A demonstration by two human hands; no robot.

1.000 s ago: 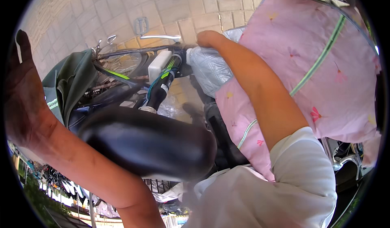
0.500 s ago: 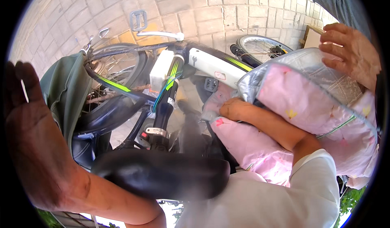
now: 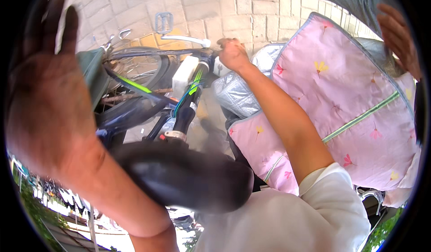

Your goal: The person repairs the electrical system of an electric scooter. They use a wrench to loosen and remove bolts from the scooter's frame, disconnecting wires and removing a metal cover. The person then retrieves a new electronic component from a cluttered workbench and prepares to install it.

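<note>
Pale paving [image 3: 197,0] toward twelve o'clock, bicycle frame [image 3: 134,85] at ten, black seat [image 3: 184,175] at seven. Left hand [image 3: 54,112] at nine — wide, fingers apart. Right hand [image 3: 234,54] just past twelve, by the silver lining [image 3: 238,95] of a pink flowered cover [image 3: 345,90] spread between two and three — cannot tell whether gripping. Near the cover's edge, just past two, another person's hand [image 3: 398,41].

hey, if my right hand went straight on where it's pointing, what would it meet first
The way looks free: the right hand seems to pass beside the crank arm, with only paving beyond in view. Depth is unclear, so it might graze that arm.
</note>
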